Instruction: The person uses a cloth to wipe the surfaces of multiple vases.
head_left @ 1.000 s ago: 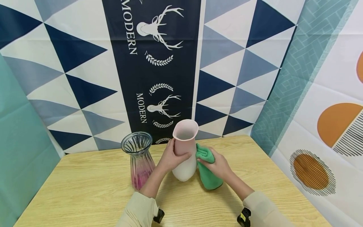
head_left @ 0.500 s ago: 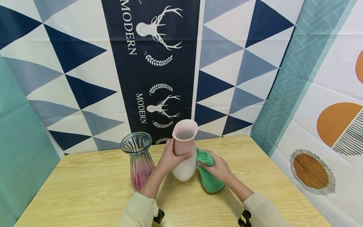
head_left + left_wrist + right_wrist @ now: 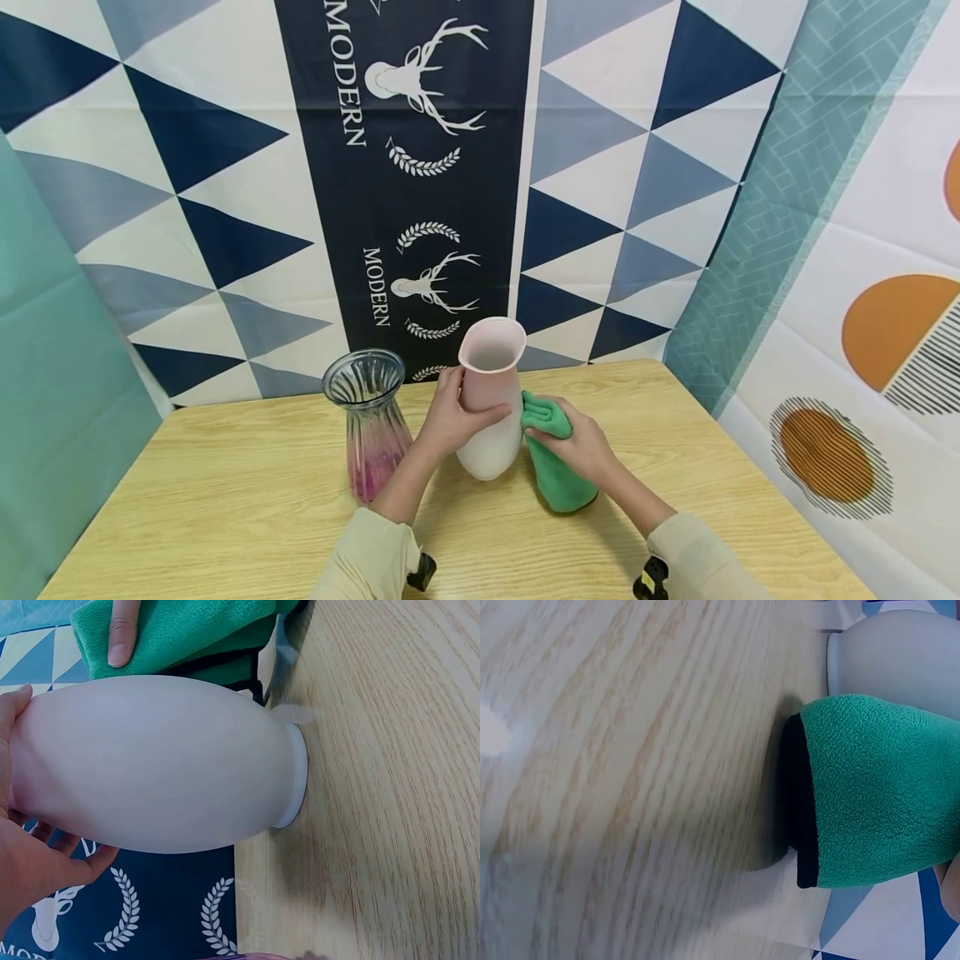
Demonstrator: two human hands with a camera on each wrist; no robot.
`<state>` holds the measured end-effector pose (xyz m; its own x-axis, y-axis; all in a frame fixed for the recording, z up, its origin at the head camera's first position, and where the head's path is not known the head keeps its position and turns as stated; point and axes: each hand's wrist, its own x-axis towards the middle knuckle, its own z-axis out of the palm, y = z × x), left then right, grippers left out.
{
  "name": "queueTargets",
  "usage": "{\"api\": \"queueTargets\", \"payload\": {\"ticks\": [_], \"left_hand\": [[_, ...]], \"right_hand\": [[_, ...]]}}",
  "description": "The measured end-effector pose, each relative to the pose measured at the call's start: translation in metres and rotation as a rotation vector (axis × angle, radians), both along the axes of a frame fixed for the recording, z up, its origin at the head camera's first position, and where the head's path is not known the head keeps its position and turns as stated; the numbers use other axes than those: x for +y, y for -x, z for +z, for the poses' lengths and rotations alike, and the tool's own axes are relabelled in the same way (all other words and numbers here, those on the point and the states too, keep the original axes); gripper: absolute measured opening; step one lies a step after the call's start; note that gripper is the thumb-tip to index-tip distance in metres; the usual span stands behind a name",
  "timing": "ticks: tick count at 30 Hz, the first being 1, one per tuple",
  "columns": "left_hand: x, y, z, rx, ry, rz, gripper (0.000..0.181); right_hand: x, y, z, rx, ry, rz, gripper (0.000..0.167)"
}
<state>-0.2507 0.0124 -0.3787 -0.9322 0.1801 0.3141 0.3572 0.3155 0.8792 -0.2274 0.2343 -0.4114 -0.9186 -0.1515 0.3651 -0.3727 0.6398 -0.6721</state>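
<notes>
A pink-and-white vase [image 3: 491, 417] stands upright on the table, its round foot on the wood in the left wrist view. My left hand [image 3: 454, 419] grips its upper body from the left, thumb across the front. On the vase's right side, my right hand [image 3: 577, 442] holds a folded green cloth [image 3: 561, 482] whose top meets the vase wall. In the left wrist view a finger lies along the cloth [image 3: 187, 630] beside the vase [image 3: 157, 765]. The cloth's black-edged lower end [image 3: 877, 795] hangs above the table in the right wrist view.
A ribbed glass vase [image 3: 372, 442], bluish above and pink below, stands left of my left forearm. The wooden table [image 3: 225, 492] meets patterned cloth walls [image 3: 420, 192] at its back, with more hangings at the left and right.
My right hand and the green cloth have slid slightly down and to the right along the vase. The left hand's grip on the vase looks the same.
</notes>
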Motion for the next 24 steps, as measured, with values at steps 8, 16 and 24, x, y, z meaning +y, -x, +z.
{"api": "queueTargets", "payload": {"ticks": [8, 16, 24], "left_hand": [[-0.002, 0.000, 0.000, 0.021, -0.063, -0.037, 0.083], [-0.004, 0.000, 0.000, -0.016, -0.070, -0.052, 0.079], [-0.004, 0.000, -0.001, -0.021, -0.066, -0.077, 0.076]], "right_hand": [[-0.002, 0.006, 0.019, 0.029, 0.034, 0.017, 0.053], [-0.009, 0.003, 0.051, 0.078, 0.133, 0.023, 0.052], [-0.006, 0.012, 0.049, 0.074, 0.149, 0.031, 0.054]]}}
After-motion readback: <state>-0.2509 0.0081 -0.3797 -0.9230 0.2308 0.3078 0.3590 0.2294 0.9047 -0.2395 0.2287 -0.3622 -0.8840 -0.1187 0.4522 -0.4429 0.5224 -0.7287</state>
